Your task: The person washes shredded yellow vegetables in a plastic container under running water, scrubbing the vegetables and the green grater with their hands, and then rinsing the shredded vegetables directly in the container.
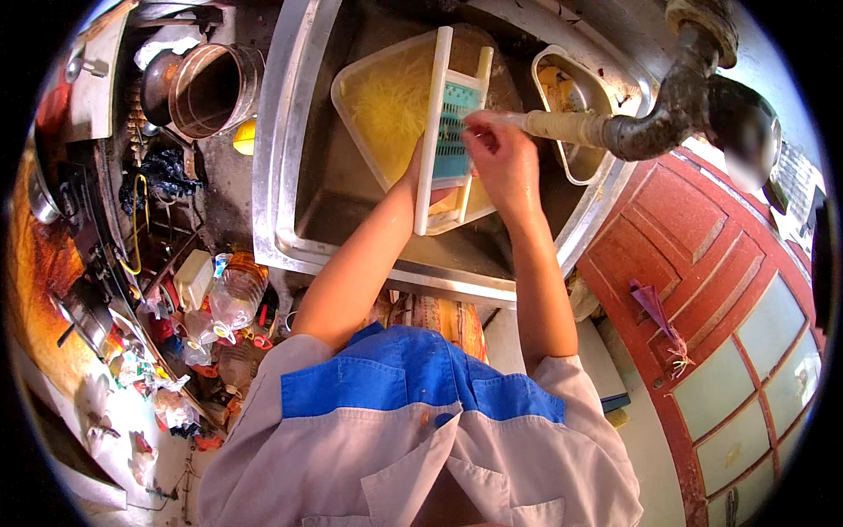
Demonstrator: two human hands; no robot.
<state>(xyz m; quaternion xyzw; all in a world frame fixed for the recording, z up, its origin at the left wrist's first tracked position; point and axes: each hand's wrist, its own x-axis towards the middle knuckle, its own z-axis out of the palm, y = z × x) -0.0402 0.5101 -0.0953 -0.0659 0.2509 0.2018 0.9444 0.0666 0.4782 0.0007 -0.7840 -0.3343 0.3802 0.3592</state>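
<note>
A hand grater with a white plastic frame (433, 132) and a teal slotted insert (459, 105) is tilted over a pale plastic tub (342, 82). Fine yellow shreds (388, 109) are heaped inside that tub. My left hand (415, 170) grips the grater from behind, so most of its fingers are hidden. At the teal face, the curled fingers of my right hand (507, 148) touch or nearly touch the slots. Whether a small piece sits between them is not clear. Tub and grater are within a stainless steel sink (280, 132).
A metal tap (649, 141) with a pale hose end (566, 126) reaches in from the right, close above my right hand. An oblong container (583, 172) holding yellow pieces stands at the sink's right. Plastic bottles (237, 296) clutter the left; a red door (685, 230) is at right.
</note>
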